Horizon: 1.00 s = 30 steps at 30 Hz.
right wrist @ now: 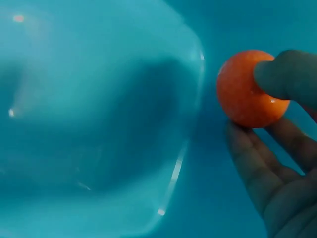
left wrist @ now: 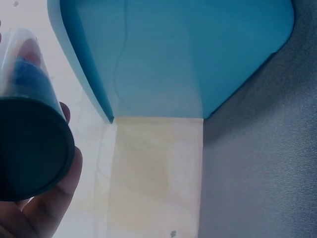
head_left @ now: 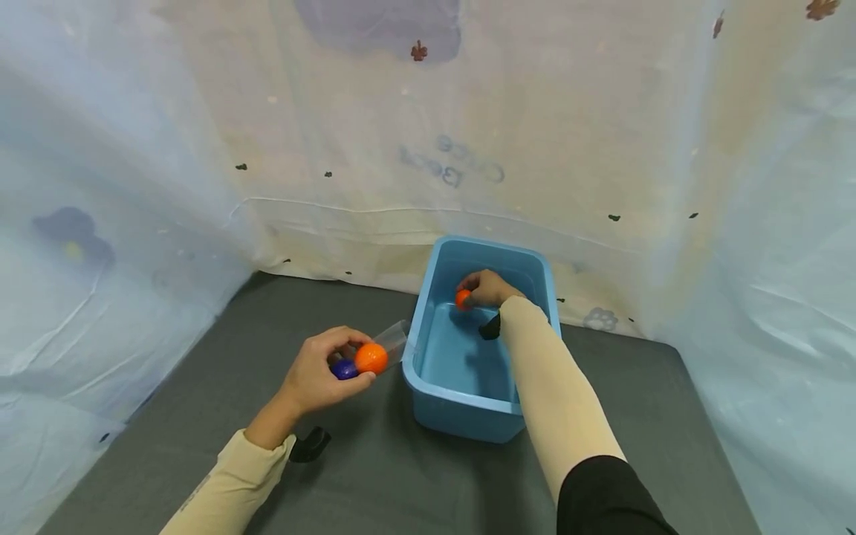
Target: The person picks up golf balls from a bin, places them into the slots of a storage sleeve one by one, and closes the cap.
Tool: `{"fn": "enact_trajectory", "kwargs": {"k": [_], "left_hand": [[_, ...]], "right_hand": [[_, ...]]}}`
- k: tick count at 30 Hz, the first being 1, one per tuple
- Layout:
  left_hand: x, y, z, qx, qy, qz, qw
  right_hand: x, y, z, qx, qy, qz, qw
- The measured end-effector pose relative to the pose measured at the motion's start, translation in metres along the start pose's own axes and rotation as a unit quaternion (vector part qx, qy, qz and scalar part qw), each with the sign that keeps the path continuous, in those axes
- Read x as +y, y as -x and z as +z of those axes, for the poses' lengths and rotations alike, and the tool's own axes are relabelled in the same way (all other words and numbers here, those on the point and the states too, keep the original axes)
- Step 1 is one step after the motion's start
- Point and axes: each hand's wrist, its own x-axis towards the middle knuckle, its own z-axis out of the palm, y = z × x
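My left hand point(head_left: 329, 371) grips a clear plastic tube point(head_left: 392, 339) just left of a blue bin. An orange ball point(head_left: 371, 358) and a dark blue ball point(head_left: 345, 369) show inside the tube, by the fingers. In the left wrist view, the tube's round dark end point(left wrist: 32, 151) faces the camera. Down inside the blue bin point(head_left: 461, 399), my right hand point(head_left: 490, 287) pinches another orange ball point(right wrist: 242, 91) between thumb and fingertips. That ball is held above the bin's floor point(head_left: 455, 342), on which a shadow falls.
The bin stands on a dark grey cloth-covered surface point(head_left: 374, 475), near its back edge. Pale printed sheeting point(head_left: 348, 104) hangs behind and along both sides. A black strap piece point(head_left: 310, 444) sticks out beneath the left wrist, another point(head_left: 490, 328) beneath the right.
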Motion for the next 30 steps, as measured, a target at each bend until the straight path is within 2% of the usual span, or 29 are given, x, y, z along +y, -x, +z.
{"fn": "enact_trajectory", "kwargs": {"k": [4,7,11,14,23,30], "left_hand": [[0.0,-0.004,0.001,0.003,-0.001,0.002,1.0],[0.003,-0.007,0.001,0.007,-0.003,0.002,1.0],[0.018,-0.013,-0.003,0.009,0.001,0.005,0.9999],[0.025,-0.016,-0.005,0.008,0.004,0.005,0.9999],[-0.006,-0.017,0.001,0.002,-0.001,0.004,1.0],[-0.009,-0.016,0.003,-0.003,0.002,0.006,1.0]], "right_hand": [[-0.011,0.009,-0.013,-0.001,0.024,-0.007,0.9997],[-0.02,0.016,-0.024,0.004,0.061,-0.03,0.9977],[-0.036,0.028,-0.038,0.011,0.11,-0.084,0.9903],[-0.047,0.037,-0.043,0.018,0.123,-0.123,0.9845],[-0.067,0.067,-0.047,0.036,0.111,-0.174,0.9779],[-0.077,0.095,-0.045,0.077,0.102,-0.223,0.9664]]}}
